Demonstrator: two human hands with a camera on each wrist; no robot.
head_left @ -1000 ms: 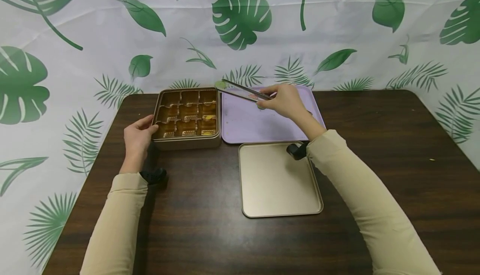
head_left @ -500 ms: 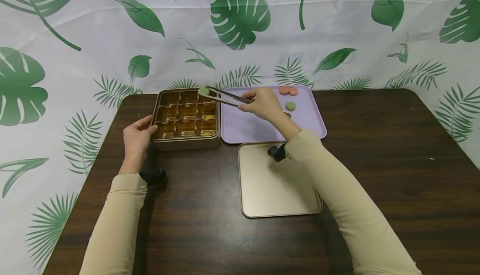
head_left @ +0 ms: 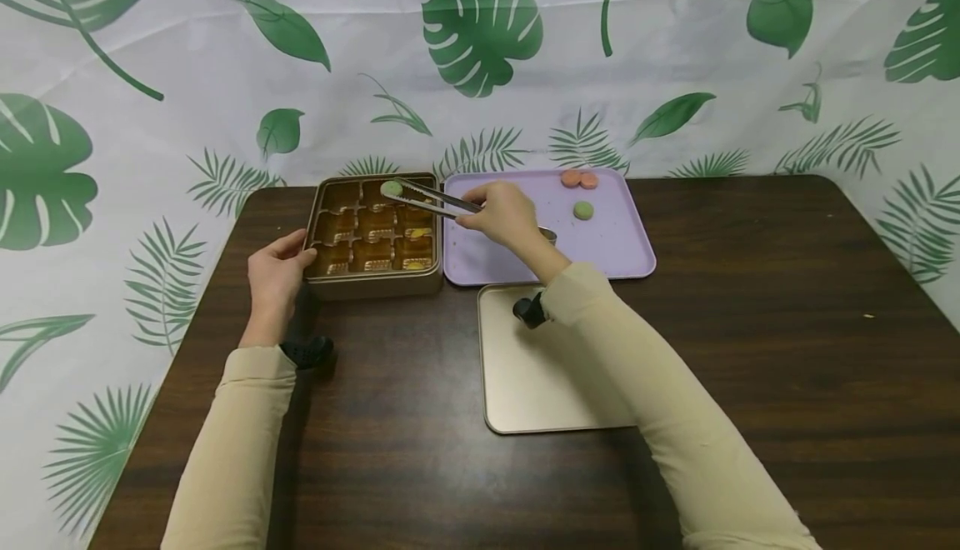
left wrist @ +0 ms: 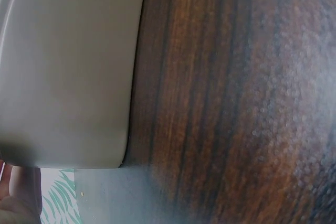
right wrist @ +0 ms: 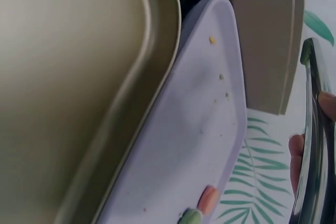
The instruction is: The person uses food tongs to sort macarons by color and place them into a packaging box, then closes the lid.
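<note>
My right hand (head_left: pixel 504 215) grips metal tongs (head_left: pixel 438 196), their tips pinching a green macaron (head_left: pixel 392 189) above the back row of the gold tin box (head_left: pixel 373 285). In the box lies a brown plastic insert (head_left: pixel 363 223) with several compartments; yellow bits (head_left: pixel 417 234) show in its right column. My left hand (head_left: pixel 274 275) holds the box by its left side, thumb at the rim and fingers along the outer wall. In the right wrist view the tongs (right wrist: pixel 315 129) show along the right edge; the macaron in them is not clear there.
Right of the box lies a lilac tray (head_left: pixel 480 262) with a green macaron (head_left: pixel 583 211), two pink macarons (head_left: pixel 571 178) and crumbs. A flat gold lid (head_left: pixel 525 392) rests before it on the dark wooden table (head_left: pixel 375 433). A leaf-print cloth (head_left: pixel 570 50) hangs behind.
My right hand has moved left with the tongs and green macaron, from over the tray's left edge to over the box. The macarons on the tray have come into sight. My left hand stays put.
</note>
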